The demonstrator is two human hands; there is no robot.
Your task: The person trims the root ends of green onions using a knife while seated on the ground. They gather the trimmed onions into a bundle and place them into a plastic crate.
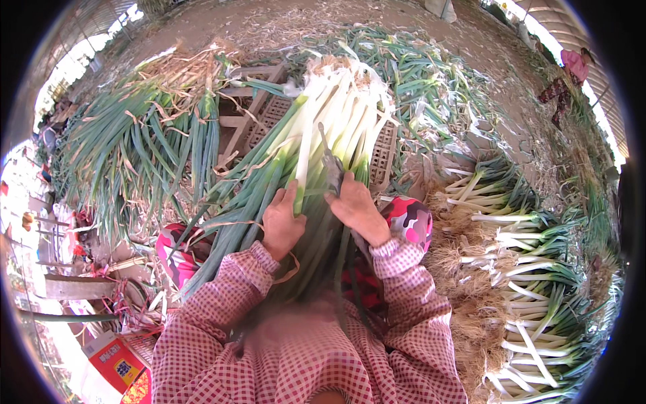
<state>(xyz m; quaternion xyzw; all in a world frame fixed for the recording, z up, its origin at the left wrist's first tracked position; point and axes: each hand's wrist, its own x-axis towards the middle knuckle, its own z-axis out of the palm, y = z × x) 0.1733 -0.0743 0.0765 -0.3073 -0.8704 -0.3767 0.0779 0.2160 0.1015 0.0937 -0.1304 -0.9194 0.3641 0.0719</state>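
Observation:
A heap of large green onions (348,101) lies before me, white stalks and roots pointing away, green leaves running back over my lap. My left hand (283,219) grips one green onion (306,146) where its white stalk turns green. In my right hand (359,209) is a grey tool with a thin nozzle (331,164), which looks like an air blow gun. Its tip points away from me, over the white stalks and just right of the held one. My fingers cover most of its handle.
Beneath the heap is a plastic crate (383,156), beside a wooden frame (252,118). Unstripped green onions (146,131) are piled at left. Rows of white-stalked green onions (525,295) lie at right. Leaf scraps (429,86) cover the ground beyond. A person (573,73) is at far right.

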